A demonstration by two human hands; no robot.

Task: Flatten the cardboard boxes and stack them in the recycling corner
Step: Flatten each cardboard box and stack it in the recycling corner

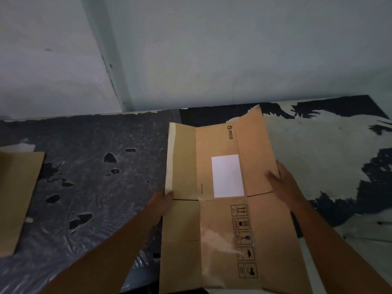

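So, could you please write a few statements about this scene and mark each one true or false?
1. The left hand and right hand grip opposite edges of the flattened brown cardboard box. True.
2. The white rectangular label on it is hidden under the right hand. False: it lies uncovered between the two hands.
3. A second brown cardboard piece lies at the far left. True.
4. The black PICO print sits at the box's near end. False: it is at the far end, toward the wall.
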